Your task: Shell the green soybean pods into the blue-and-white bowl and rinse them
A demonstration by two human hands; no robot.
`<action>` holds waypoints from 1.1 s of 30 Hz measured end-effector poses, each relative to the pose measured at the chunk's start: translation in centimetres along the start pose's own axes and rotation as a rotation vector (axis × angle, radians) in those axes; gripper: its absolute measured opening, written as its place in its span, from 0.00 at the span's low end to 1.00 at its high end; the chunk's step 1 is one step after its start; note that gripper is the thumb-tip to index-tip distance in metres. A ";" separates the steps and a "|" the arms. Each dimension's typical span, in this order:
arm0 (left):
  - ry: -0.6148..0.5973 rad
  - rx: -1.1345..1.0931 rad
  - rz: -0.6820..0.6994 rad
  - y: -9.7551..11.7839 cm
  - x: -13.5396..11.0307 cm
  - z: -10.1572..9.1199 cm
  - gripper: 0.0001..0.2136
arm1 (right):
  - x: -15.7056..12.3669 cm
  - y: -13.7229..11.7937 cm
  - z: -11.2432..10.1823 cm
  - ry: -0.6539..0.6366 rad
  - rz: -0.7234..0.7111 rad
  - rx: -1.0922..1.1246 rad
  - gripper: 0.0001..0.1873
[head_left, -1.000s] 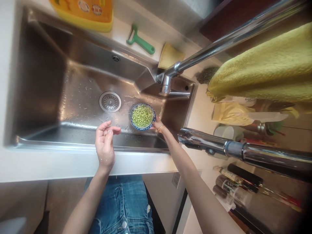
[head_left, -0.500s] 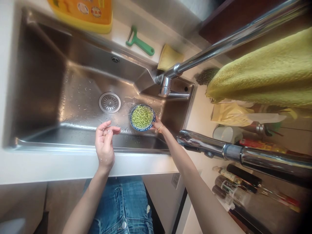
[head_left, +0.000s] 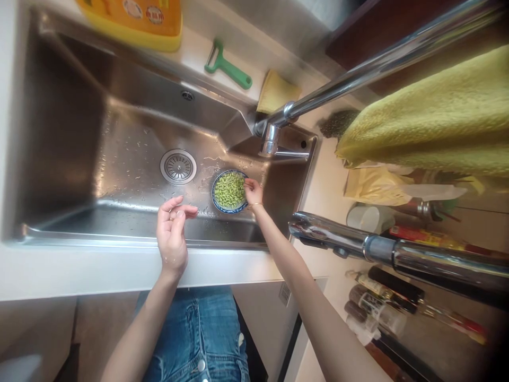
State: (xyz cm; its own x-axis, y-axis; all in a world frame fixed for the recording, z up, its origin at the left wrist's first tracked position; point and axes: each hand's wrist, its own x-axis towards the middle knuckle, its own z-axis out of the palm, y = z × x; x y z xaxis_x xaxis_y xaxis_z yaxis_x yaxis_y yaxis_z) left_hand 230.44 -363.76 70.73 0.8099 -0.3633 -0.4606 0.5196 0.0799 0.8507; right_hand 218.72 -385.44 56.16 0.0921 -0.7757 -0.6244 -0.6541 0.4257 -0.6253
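Note:
A blue-and-white bowl [head_left: 218,206] full of small green beans [head_left: 229,191] sits on the sink floor, right of the drain. At its right edge, my right hand [head_left: 253,192] reaches over the rim, fingers bent and close together at the beans. Whether anything is pinched in them is too small to tell. My left hand [head_left: 172,233] hangs above the sink's front edge, palm turned inward. Its fingers are loosely curled and apart, holding nothing, and a few water drops cling near the wrist.
Around the steel sink [head_left: 131,143] with its drain [head_left: 178,166] lie a green peeler [head_left: 228,66], a yellow sponge [head_left: 276,91] and an orange-yellow jug [head_left: 135,24]. A chrome faucet [head_left: 270,139] rises at the right; its spray head [head_left: 326,229] juts in near my right forearm. Several bottles [head_left: 382,297] stand further right.
My right hand has let go of the bowl's right rim and moved slightly up and left, over the beans. The bowl and my left hand are nearly unmoved.

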 end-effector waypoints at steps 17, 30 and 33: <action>0.022 -0.029 0.010 0.4 0.4 -0.5 0.10 | -0.5 4.4 1.1 -0.005 -0.283 -0.202 0.12; 0.007 -0.008 0.002 0.4 0.9 -1.0 0.10 | 2.2 6.3 -1.9 0.151 -0.114 -0.334 0.26; -0.045 0.019 -0.033 0.4 1.3 -0.7 0.10 | 1.4 6.3 -2.6 0.157 -0.228 -0.354 0.23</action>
State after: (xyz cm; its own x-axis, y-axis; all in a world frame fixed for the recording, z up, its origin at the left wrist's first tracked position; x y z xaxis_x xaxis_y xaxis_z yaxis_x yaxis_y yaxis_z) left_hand 231.95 -363.55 70.31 0.7791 -0.4070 -0.4767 0.5400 0.0496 0.8402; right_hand 212.77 -385.12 52.58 0.1662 -0.9042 -0.3934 -0.8496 0.0711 -0.5225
